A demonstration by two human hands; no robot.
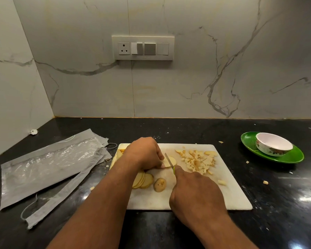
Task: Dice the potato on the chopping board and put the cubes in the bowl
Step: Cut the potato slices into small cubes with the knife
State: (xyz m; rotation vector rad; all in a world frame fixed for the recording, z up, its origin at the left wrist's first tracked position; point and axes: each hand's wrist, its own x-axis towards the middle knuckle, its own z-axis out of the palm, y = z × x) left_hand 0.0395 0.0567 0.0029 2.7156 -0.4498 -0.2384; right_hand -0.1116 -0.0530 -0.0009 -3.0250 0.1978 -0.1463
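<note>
On a white board [232, 194] on the black counter [276, 221], the left hand [144, 153] curled over a stack of potato slices [171, 161], its fingertips pressing them down. The right hand [196, 191] gripped a knife [169, 162] with a green handle, the blade standing on those slices just beside the left fingers. Nearer the person lay more slices [144, 180], fanned and overlapping, and next to them a skin-covered end piece [159, 184]. A heap of cubes [197, 161] sat on the right part of the board, with one cube [222, 182] apart near the board's right edge and a few bits scattered on the counter. Well off to the right, the bowl [273, 144] stood on a green plate [285, 158]; no cubes showed in the part of it that could be seen. Left of the board lay grey bags [43, 168], one with a clear window. A switch panel [143, 48] was set in the marble wall behind.
</note>
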